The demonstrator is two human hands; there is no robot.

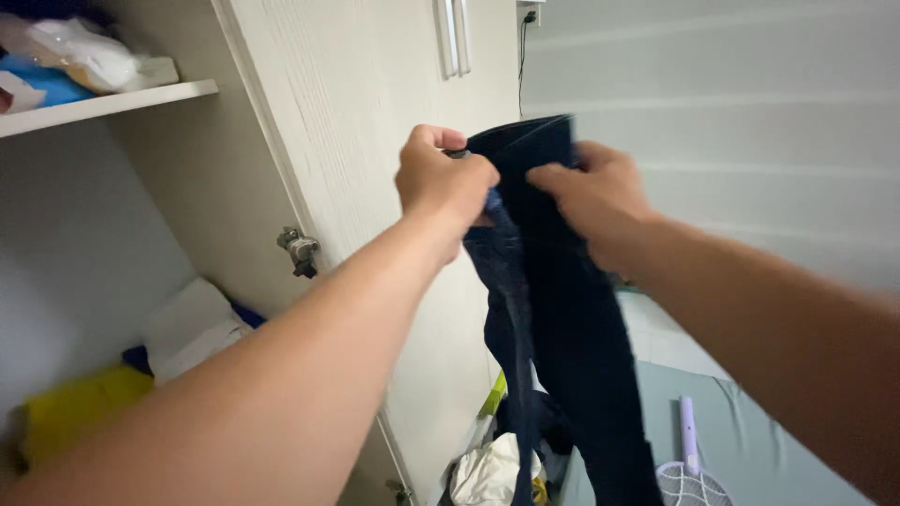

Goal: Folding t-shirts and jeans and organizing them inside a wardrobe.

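A pair of dark blue jeans (562, 337) hangs in front of me, held up by its waistband. My left hand (441, 183) is closed on the left side of the waistband. My right hand (595, 201) grips the right side, fingers pinched into the cloth. The legs drop straight down and run out of the bottom of the view. Both of my forearms reach in from the lower corners.
An open wardrobe door (375, 122) with a metal hinge (298, 249) stands right behind the jeans. Folded clothes (187, 328) lie inside the wardrobe at the left, bags on the shelf (103, 101) above. A pile of clothes (492, 468) and a racket-shaped swatter (692, 473) lie below.
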